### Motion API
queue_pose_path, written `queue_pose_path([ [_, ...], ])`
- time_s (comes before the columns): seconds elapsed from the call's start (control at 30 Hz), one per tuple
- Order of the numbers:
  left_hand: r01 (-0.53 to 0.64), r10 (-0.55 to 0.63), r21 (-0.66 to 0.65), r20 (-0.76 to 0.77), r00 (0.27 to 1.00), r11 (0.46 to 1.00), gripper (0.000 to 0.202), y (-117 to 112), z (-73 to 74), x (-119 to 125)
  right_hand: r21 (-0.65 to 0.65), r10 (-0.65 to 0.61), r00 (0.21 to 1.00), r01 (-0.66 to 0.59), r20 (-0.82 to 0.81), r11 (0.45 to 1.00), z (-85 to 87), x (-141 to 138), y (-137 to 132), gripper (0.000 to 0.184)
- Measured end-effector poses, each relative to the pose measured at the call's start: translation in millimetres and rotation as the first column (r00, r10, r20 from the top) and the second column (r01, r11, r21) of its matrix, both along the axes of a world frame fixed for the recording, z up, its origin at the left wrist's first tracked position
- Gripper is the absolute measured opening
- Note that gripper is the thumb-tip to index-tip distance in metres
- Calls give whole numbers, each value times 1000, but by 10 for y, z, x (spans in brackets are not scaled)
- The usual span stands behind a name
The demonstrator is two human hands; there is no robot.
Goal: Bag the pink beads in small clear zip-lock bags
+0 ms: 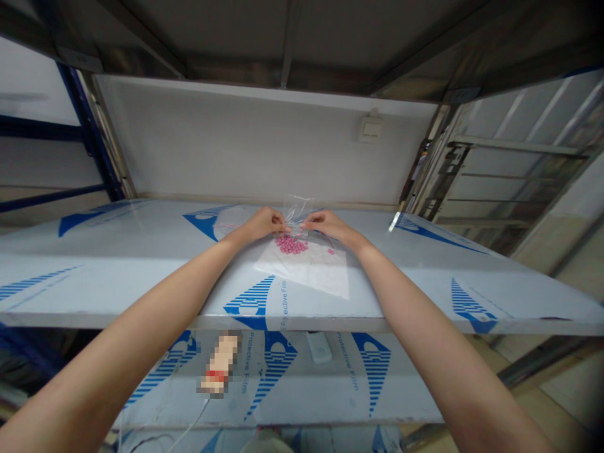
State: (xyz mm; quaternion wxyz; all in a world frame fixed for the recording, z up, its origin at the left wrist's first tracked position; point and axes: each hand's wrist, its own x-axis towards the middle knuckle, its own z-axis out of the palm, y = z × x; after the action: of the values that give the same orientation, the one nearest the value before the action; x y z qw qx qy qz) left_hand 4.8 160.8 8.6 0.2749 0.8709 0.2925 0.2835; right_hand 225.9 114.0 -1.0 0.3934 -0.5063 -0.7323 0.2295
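A clear plastic bag point(299, 207) stands up between my two hands, its top end loose and crinkled. My left hand point(267, 224) pinches its left side, and my right hand point(326, 224) pinches its right side, both with fingers closed. Just below the bag, a pile of small pink beads or pills point(290, 245) lies on a white sheet point(317, 274); which of the two they are I cannot make out. A few more pink pieces point(331, 251) sit apart at the sheet's right side.
The film-covered shelf point(155, 264) has a front edge beneath my forearms. A dark shelf point(283, 50) hangs overhead. On the lower shelf point(325, 396) are a white box-like object point(319, 347) and a blurred-out object with a cable point(193, 421). A wall switch point(371, 129) is behind.
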Motion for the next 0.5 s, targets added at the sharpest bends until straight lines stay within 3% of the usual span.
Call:
queue_pose_path([
  [0.23, -13, 12, 19, 19, 1000, 1000, 16, 37, -20, -9, -25, 61, 997, -63, -50, 998, 0, -3, -16, 19],
  [0.5, 7, -7, -3, 22, 1000, 1000, 16, -20, 2, 20, -42, 34, 999, -35, -13, 999, 16, 6, 2, 16],
])
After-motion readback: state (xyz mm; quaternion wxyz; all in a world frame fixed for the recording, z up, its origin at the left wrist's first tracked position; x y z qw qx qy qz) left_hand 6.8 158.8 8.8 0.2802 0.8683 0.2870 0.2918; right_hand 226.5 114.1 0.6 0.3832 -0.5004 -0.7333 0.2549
